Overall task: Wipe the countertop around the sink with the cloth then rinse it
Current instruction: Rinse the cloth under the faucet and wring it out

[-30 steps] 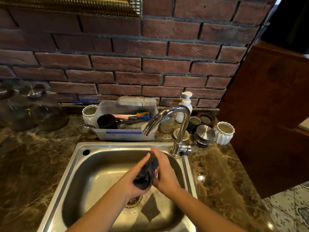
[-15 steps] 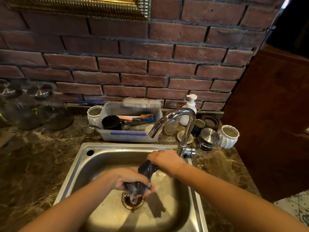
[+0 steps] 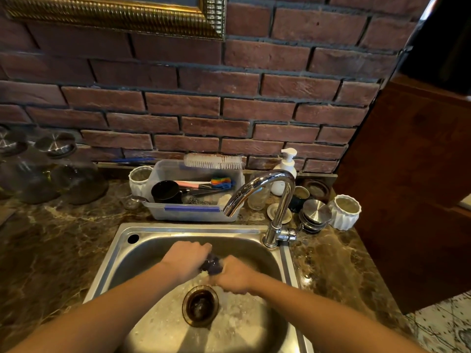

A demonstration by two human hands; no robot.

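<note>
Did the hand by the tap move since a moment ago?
Yes. The right hand has dropped away from the faucet base toward the drain, gripping the cloth.

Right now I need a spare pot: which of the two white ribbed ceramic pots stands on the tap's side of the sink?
The white ribbed ceramic pot at the counter's right end, beside the stacked steel lids; the other pot stands left of the clear plastic tub.

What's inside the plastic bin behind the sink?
The bin holds a black cup, a pink-handled rainbow brush, a steel scourer and dark utensil handles. A white brush lies across its back rim. The frosted front wall hides its floor.
</note>
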